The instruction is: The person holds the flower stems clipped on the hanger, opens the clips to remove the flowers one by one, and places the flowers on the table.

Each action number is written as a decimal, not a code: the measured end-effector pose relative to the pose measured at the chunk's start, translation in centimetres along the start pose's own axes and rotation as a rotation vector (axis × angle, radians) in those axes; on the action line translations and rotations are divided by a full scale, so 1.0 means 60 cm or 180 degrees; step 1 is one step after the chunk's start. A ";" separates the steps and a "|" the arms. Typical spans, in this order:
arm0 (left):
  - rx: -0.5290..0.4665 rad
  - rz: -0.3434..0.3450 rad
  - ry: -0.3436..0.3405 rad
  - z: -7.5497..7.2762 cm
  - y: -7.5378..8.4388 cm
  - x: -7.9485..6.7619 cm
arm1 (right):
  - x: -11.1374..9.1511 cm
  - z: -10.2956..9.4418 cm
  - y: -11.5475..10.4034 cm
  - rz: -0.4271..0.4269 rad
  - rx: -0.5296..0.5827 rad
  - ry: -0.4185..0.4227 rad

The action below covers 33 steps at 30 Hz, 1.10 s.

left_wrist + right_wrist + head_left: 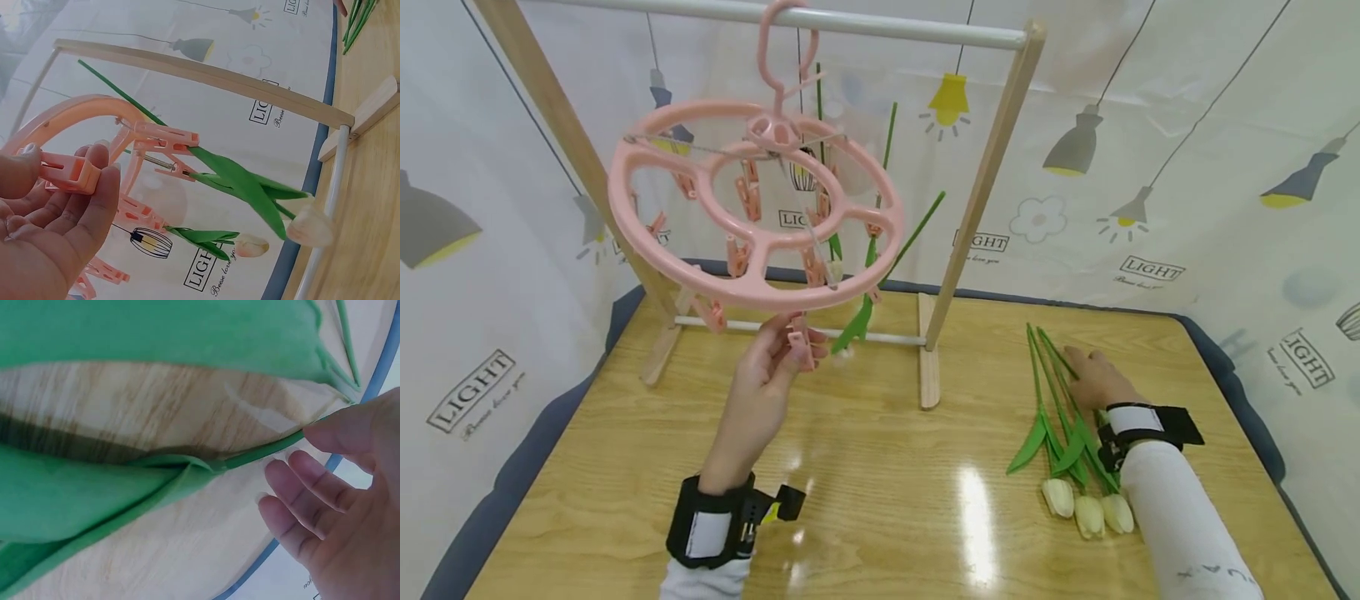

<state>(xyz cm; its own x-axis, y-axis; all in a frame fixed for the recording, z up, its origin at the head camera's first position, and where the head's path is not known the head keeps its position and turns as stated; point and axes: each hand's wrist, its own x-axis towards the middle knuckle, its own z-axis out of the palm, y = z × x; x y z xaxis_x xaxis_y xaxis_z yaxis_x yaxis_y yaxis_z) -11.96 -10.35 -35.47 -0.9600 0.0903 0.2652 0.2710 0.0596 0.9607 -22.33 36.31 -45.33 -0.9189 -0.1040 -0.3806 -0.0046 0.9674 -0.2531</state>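
My left hand pinches a pink clothespin between thumb and fingers, below the near rim of a round pink clip hanger. No stem shows in that clothespin. Other clothespins on the hanger hold white tulips with green leaves, blooms hanging downward. At the right, my right hand is over several tulips lying on the table, blooms toward me. In the right wrist view, its thumb and fingertips pinch one green stem; the other fingers are loosely bent.
The hanger hooks over the white top bar of a wooden stand, whose right post rises between the two hands. A lower white bar joins the stand's feet. A lamp-patterned cloth backs the wooden table.
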 end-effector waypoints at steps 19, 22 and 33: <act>-0.0331 0.0005 -0.0133 -0.001 0.015 -0.005 | -0.012 -0.081 -0.113 -0.0771 0.0849 0.0308; -0.0376 0.0020 -0.0150 -0.001 0.017 -0.006 | -0.014 -0.086 -0.150 -0.0875 0.1133 0.0157; -0.0383 -0.0003 -0.0186 0.002 0.021 -0.008 | -0.034 -0.115 -0.298 -0.1756 0.1903 -0.0233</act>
<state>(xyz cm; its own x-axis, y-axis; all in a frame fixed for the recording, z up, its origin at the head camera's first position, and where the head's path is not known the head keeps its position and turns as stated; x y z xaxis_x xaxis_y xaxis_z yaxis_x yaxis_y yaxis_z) -11.14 -10.21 -34.41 -0.9535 0.1481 0.2624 0.2563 -0.0596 0.9648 -23.11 20.81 -33.91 -0.8177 -0.5642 -0.1143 -0.2187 0.4881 -0.8450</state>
